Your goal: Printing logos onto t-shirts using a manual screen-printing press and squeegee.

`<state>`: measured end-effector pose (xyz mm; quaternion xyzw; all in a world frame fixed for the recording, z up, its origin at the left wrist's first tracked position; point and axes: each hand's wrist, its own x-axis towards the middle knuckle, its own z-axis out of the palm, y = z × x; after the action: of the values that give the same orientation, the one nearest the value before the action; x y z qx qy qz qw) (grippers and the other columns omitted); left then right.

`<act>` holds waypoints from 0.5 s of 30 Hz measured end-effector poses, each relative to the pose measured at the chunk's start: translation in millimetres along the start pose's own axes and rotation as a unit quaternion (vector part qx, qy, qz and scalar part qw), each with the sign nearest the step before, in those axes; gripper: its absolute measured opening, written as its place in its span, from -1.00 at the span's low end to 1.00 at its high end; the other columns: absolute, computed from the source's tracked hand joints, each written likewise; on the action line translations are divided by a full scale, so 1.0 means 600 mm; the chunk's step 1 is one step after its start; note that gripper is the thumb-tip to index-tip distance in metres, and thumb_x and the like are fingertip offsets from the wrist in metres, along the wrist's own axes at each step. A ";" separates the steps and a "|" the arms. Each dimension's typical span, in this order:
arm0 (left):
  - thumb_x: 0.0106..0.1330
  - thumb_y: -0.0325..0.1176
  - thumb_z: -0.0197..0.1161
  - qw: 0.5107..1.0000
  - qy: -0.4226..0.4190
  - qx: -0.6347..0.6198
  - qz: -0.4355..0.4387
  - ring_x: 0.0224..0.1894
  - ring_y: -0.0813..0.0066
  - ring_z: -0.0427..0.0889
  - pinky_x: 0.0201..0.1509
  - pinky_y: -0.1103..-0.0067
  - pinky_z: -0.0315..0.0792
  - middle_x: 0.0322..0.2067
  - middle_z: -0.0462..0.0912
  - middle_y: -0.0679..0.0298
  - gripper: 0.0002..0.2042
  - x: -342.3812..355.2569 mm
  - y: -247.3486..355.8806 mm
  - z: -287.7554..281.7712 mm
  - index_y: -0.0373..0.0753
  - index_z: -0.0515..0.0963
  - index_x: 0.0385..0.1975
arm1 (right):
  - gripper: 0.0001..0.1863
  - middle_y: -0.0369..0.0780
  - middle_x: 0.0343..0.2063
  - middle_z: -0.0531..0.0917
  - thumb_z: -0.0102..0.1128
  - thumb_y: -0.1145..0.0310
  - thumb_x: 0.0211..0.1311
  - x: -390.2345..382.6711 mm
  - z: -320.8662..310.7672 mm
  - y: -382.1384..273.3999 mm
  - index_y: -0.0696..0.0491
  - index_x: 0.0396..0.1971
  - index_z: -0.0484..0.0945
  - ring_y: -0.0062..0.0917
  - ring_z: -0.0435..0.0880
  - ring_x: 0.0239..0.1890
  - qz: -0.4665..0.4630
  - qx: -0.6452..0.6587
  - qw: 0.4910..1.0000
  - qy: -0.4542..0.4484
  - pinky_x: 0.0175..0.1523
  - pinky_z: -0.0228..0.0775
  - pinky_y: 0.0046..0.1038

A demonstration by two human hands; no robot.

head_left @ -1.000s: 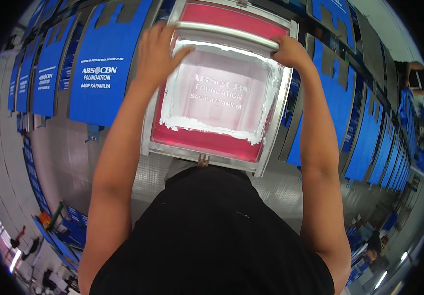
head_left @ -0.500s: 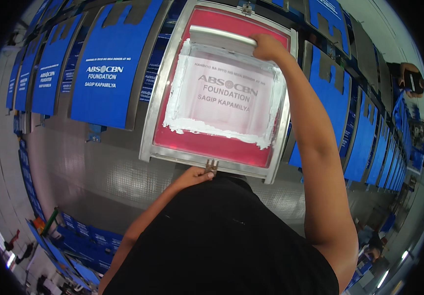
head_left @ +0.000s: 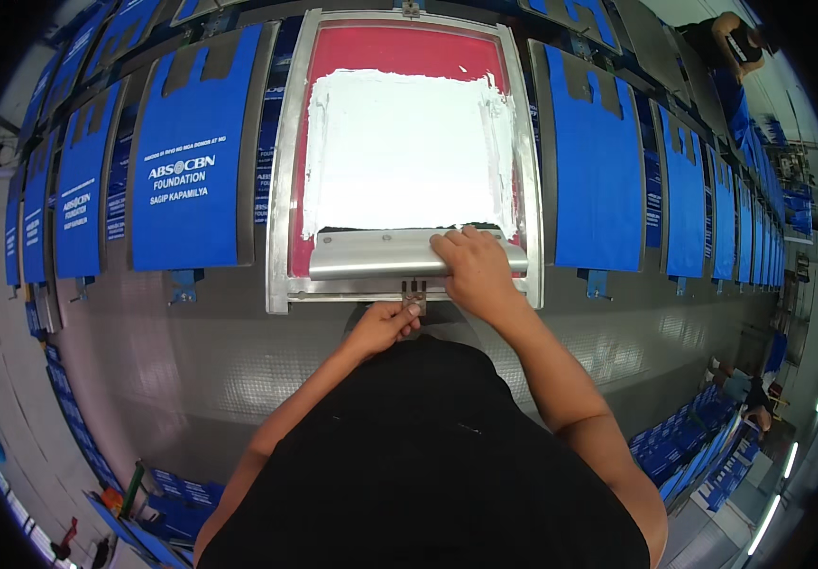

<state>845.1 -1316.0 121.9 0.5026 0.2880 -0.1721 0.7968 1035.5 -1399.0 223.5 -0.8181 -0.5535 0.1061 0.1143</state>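
Note:
A screen printing frame (head_left: 287, 190) with silver metal sides and red mesh lies in front of me. White ink (head_left: 409, 152) covers most of its mesh in a thick square. My right hand (head_left: 475, 270) grips a long metal squeegee (head_left: 361, 256) near its right part, at the near end of the mesh; ink borders its far edge. Below the frame's near rail, my left hand (head_left: 388, 324) pinches a small pronged metal bracket (head_left: 413, 298) at the middle.
Blue bag pieces on flat boards stand in rows to both sides, such as a printed blue bag (head_left: 186, 161) at left and a plain blue bag (head_left: 594, 161) at right. Another person (head_left: 726, 47) is at the far right. A grey floor (head_left: 219, 332) runs below the boards.
My right hand has drawn the squeegee from the far end of the mesh to the near end. White ink now hides the printed lettering that showed through. The view has shifted slightly.

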 end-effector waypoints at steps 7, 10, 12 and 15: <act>0.37 -0.05 0.13 0.983 0.087 0.160 -0.036 -0.54 0.64 0.47 -0.44 0.66 0.36 -0.57 0.56 0.36 -0.61 0.046 -0.049 0.007 -0.30 0.59 -0.46 | -0.62 -0.14 -0.43 0.65 0.18 0.53 -0.20 0.008 -0.022 0.075 0.06 -0.23 0.59 -0.22 0.59 -0.33 0.004 0.051 0.997 0.052 -0.19 0.41 -0.23; 0.37 -0.06 0.12 0.978 0.143 0.147 -0.029 -0.53 0.61 0.50 -0.42 0.63 0.39 -0.59 0.58 0.32 -0.60 0.047 -0.062 0.006 -0.34 0.63 -0.39 | -0.65 -0.11 -0.39 0.68 0.31 0.37 0.02 0.012 -0.065 0.144 0.08 -0.14 0.58 -0.36 0.67 -0.40 0.149 0.207 0.966 0.037 -0.24 0.50 -0.41; 0.36 -0.05 0.13 0.970 0.144 0.186 -0.058 -0.52 0.62 0.50 -0.41 0.63 0.39 -0.58 0.59 0.32 -0.60 0.040 -0.034 0.004 -0.33 0.64 -0.38 | -0.65 -0.13 -0.38 0.68 0.32 0.36 0.04 0.020 -0.071 0.212 0.12 -0.14 0.57 -0.41 0.67 -0.40 0.160 0.312 0.935 0.048 -0.24 0.50 -0.42; 0.32 -0.01 0.16 0.962 0.143 0.226 -0.060 -0.49 0.50 0.57 -0.38 0.56 0.43 -0.53 0.64 0.22 -0.57 0.026 -0.023 0.002 -0.35 0.64 -0.36 | -0.62 -0.14 -0.34 0.68 0.32 0.36 0.06 0.028 -0.069 0.289 0.20 -0.13 0.54 -0.44 0.67 -0.37 0.207 0.486 0.847 0.053 -0.22 0.52 -0.41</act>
<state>849.8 -1323.1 102.5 0.6704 0.3825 -0.2063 0.6014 1207.0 -1448.8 209.6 -0.7577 -0.2419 0.3395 0.5020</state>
